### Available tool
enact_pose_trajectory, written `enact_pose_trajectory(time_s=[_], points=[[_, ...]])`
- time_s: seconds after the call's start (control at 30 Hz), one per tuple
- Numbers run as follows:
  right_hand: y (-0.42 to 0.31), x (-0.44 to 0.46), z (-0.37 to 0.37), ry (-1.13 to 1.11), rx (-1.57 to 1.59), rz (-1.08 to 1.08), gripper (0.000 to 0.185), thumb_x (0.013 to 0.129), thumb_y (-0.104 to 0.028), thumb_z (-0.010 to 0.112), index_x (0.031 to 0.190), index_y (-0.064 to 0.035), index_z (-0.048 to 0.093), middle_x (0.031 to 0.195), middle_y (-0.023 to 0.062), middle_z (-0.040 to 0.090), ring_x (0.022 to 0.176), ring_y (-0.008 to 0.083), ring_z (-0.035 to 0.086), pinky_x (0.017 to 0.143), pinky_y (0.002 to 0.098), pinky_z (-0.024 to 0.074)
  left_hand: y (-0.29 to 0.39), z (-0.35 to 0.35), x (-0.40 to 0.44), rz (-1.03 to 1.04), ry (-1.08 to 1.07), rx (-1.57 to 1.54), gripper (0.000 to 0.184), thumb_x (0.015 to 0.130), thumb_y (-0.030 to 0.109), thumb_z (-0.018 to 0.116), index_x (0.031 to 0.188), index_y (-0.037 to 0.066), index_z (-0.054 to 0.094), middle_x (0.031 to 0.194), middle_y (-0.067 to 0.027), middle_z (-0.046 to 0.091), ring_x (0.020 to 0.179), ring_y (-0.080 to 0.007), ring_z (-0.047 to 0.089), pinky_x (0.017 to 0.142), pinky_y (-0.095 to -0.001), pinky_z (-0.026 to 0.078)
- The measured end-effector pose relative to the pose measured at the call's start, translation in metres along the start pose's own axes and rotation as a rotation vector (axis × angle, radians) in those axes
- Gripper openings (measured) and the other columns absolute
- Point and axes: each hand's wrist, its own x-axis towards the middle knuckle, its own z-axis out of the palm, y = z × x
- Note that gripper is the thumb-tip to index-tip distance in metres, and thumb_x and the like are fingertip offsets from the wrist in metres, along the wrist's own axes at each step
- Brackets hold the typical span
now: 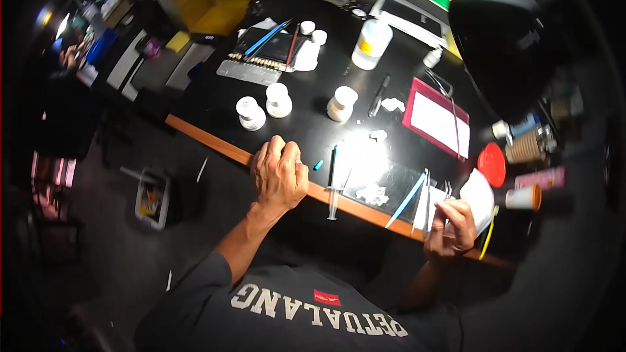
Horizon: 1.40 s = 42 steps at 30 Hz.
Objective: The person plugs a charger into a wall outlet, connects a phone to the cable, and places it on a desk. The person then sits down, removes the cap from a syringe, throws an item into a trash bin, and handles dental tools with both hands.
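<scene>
My left hand [280, 173] rests on the desk's wooden front edge [222, 146] with its fingers curled in; nothing shows in it. Just right of it lie a small blue cap [318, 165] and a syringe [333, 202] that juts over the edge. At the right end of the desk, my right hand [453, 228] is closed in a pinch, and thin metal prongs, seemingly tweezers [447, 189], rise from its fingers. Beside that hand lie a blue-and-white slim tool [407, 199] and white tissue [479, 199]. A brightly lit glass plate [391, 186] holds a clear crumpled piece [372, 194].
Several white jars [342, 104] stand across the black desk. Behind them are a pump bottle [372, 42], a ruler-like clear strip [248, 72] and pencils [267, 38]. To the right lie a maroon-framed sheet [437, 117], a red lid [491, 165] and an orange-capped jar [523, 197].
</scene>
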Motion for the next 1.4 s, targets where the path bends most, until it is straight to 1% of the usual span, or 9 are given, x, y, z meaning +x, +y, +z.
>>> enact_pose_trajectory(time_s=[0.3,0.37,0.53,0.83,0.97,1.03,1.17,1.3,1.4], points=[[-0.142,-0.049,-0.08,0.068,0.602,-0.33,0.014,0.088,-0.014,0.075,0.083,-0.0091,0.063,0.075,0.0017,0.053,0.065,0.014,0.046,0.06,0.0325,0.03,-0.012,-0.006,-0.011,0.164,0.04,-0.115,0.017,0.084,0.015,0.063,0.073,0.004,0.057,0.078,-0.0143,0.058,0.077,-0.0383,0.06,0.072,-0.0517,0.048],[-0.175,-0.055,-0.106,0.305,0.704,-0.488,0.02,0.086,-0.015,0.076,0.074,-0.0101,0.06,0.073,-0.0003,0.055,0.063,0.0138,0.047,0.058,0.0321,0.0304,0.003,-0.035,-0.014,0.116,-0.064,-0.564,0.015,0.089,0.011,0.064,0.078,0.0,0.061,0.072,-0.0124,0.058,0.062,-0.024,0.058,0.059,-0.0385,0.046],[-0.23,0.003,-0.144,-0.284,0.369,-0.692,0.008,0.083,-0.009,0.076,0.078,-0.008,0.07,0.078,0.0035,0.071,0.069,0.0138,0.06,0.057,0.0277,0.0365,0.046,-0.158,-0.045,0.453,-0.107,-0.837,0.015,0.09,0.011,0.071,0.08,0.003,0.065,0.07,-0.0037,0.061,0.063,-0.0089,0.056,0.056,-0.0263,0.041],[-0.178,0.011,-0.138,-0.716,0.259,-0.333,0.023,0.079,-0.009,0.086,0.1,-0.0112,0.078,0.095,0.0052,0.073,0.076,0.016,0.07,0.059,0.0291,0.0518,0.038,-0.218,-0.062,0.542,-0.294,-0.742,0.017,0.088,0.02,0.076,0.086,0.004,0.072,0.077,-0.0075,0.07,0.071,-0.016,0.066,0.063,-0.0307,0.048],[-0.064,-0.013,-0.115,-1.15,0.91,0.076,0.031,0.083,-0.009,0.084,0.111,-0.0009,0.074,0.099,0.0133,0.072,0.088,0.0272,0.072,0.072,0.0336,0.0566,0.009,-0.172,-0.044,0.253,-0.623,-0.41,0.014,0.087,0.01,0.073,0.094,-0.002,0.073,0.085,-0.0136,0.073,0.081,-0.0226,0.073,0.074,-0.0326,0.055],[-0.043,-0.032,-0.069,-1.103,1.114,0.035,0.03,0.084,-0.009,0.083,0.11,0.0022,0.073,0.099,0.0153,0.072,0.091,0.0274,0.072,0.076,0.0336,0.0562,-0.02,-0.126,-0.027,0.333,-0.489,-0.361,0.015,0.086,0.011,0.075,0.095,-0.002,0.074,0.087,-0.0143,0.074,0.084,-0.0224,0.074,0.077,-0.0334,0.057],[-0.075,-0.017,0.001,-0.958,0.558,0.168,0.023,0.083,-0.008,0.082,0.102,0.0003,0.074,0.094,0.0121,0.074,0.083,0.021,0.072,0.07,0.0335,0.0541,-0.025,-0.055,0.014,0.189,-0.329,-0.297,0.027,0.077,0.019,0.085,0.093,0.0,0.075,0.08,-0.0118,0.072,0.073,-0.0207,0.07,0.071,-0.0336,0.057],[-0.044,-0.011,0.109,-0.3,0.002,0.129,0.02,0.083,-0.017,0.08,0.097,-0.0043,0.071,0.087,0.0162,0.069,0.08,0.0341,0.07,0.069,0.0434,0.0556,-0.014,-0.006,0.024,0.057,-0.272,-0.273,0.042,0.07,0.028,0.091,0.101,0.002,0.077,0.084,-0.0115,0.073,0.074,-0.0207,0.071,0.072,-0.0333,0.058],[-0.043,-0.008,0.137,-0.281,-0.161,0.301,0.028,0.085,-0.025,0.078,0.102,-0.0037,0.07,0.096,0.02,0.065,0.084,0.0417,0.069,0.072,0.049,0.0553,-0.008,-0.001,0.02,0.066,-0.236,-0.311,0.033,0.071,0.027,0.091,0.093,0.006,0.081,0.082,-0.0095,0.073,0.069,-0.0172,0.068,0.065,-0.0313,0.055]])
